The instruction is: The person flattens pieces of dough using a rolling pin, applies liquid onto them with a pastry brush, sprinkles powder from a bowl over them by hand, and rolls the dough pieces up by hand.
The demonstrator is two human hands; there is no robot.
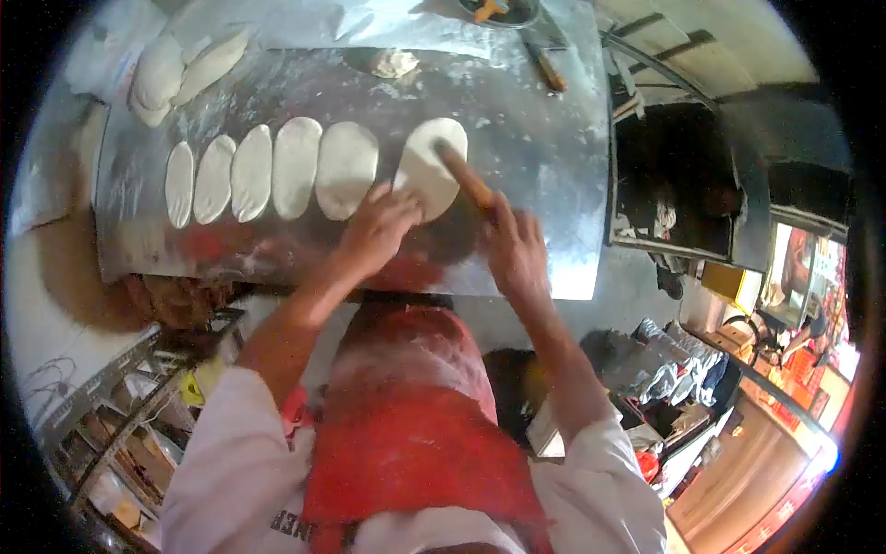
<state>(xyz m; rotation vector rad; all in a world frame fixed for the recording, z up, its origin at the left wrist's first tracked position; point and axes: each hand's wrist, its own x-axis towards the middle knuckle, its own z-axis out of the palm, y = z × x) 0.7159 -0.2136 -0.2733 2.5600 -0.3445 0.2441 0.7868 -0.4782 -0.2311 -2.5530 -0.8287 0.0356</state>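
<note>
My right hand (517, 245) is closed around the near end of a wooden rolling pin (471, 183). The pin lies slantwise with its far end on an oval sheet of dough (432, 148). At the near left edge of that sheet, the bent fingers of my left hand (380, 222) hold the dough; their tips are partly hidden. Beside it, to the left, several flattened dough ovals (295, 166) lie in a row, narrower toward the far left.
Bulky dough pieces (159, 72) sit at the metal table's (535, 129) back left. A small dough lump (395, 64) lies at the back, with a wooden-handled tool (546, 69) and a bowl (503, 9) to its right. A dark open-fronted cabinet (674, 180) stands right of the table.
</note>
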